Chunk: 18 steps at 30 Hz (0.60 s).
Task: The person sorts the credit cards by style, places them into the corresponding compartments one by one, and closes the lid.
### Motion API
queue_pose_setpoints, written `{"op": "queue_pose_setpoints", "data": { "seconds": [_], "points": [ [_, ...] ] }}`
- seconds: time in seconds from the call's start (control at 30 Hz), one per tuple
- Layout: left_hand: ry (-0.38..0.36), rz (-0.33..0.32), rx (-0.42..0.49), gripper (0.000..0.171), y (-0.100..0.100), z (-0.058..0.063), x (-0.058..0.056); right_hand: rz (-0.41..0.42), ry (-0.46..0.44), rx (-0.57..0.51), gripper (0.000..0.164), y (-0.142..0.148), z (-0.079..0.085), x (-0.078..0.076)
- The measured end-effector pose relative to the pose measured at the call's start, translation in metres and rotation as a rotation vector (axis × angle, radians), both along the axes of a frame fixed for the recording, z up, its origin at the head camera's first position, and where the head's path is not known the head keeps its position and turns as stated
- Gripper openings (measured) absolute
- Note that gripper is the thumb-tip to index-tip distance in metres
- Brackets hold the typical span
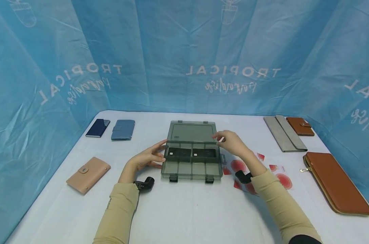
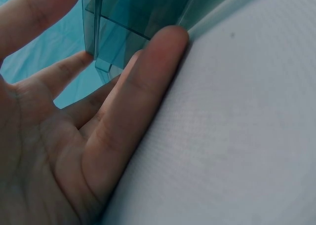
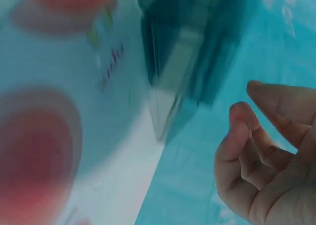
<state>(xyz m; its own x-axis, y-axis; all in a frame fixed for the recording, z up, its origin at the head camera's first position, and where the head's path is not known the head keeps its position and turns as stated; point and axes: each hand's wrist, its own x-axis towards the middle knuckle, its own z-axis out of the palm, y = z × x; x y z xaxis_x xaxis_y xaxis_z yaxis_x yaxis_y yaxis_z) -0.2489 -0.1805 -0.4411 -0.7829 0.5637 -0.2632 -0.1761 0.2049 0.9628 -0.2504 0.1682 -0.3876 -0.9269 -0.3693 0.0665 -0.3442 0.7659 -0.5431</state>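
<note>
A translucent green compartment box (image 1: 191, 171) lies on the white table with its lid (image 1: 190, 131) folded back. In its rear compartments are two dark rectangular pieces (image 1: 204, 153), each with a small white square. My left hand (image 1: 145, 158) rests against the box's left side, thumb and fingers spread; the left wrist view shows fingertips (image 2: 170, 37) at the clear green wall. My right hand (image 1: 231, 142) hovers by the right side near the lid hinge. In the right wrist view its fingers (image 3: 237, 131) are loosely bent, hold nothing and stand apart from the box.
A clear bag with red fruit prints (image 1: 283, 181) lies beneath my right forearm. At left are a tan wallet (image 1: 88, 175), a blue wallet (image 1: 123, 129) and a navy notebook (image 1: 98, 128). At right lie a grey folder (image 1: 285, 134), a brown wallet (image 1: 299, 126) and a brown zip case (image 1: 338, 183).
</note>
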Motion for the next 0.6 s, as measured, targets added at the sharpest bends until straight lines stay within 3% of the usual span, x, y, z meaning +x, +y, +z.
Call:
{"op": "queue_pose_setpoints", "data": {
  "seconds": [0.13, 0.27, 0.47, 0.6],
  "points": [
    [0.003, -0.005, -0.004, 0.086, 0.001, 0.001, -0.001, -0.081, -0.066, -0.116, 0.027, 0.025, 0.0, -0.002],
    [0.001, -0.013, 0.002, 0.087, 0.0, 0.001, 0.0, -0.123, -0.16, -0.155, 0.03, 0.051, -0.009, -0.004],
    [-0.002, -0.011, 0.01, 0.087, 0.0, 0.001, 0.0, -0.217, -0.271, -0.131, 0.036, 0.08, -0.019, 0.003],
    [0.003, -0.012, 0.004, 0.087, 0.0, 0.001, 0.0, -0.264, -0.316, -0.039, 0.047, 0.088, -0.019, 0.008]
  ]
}}
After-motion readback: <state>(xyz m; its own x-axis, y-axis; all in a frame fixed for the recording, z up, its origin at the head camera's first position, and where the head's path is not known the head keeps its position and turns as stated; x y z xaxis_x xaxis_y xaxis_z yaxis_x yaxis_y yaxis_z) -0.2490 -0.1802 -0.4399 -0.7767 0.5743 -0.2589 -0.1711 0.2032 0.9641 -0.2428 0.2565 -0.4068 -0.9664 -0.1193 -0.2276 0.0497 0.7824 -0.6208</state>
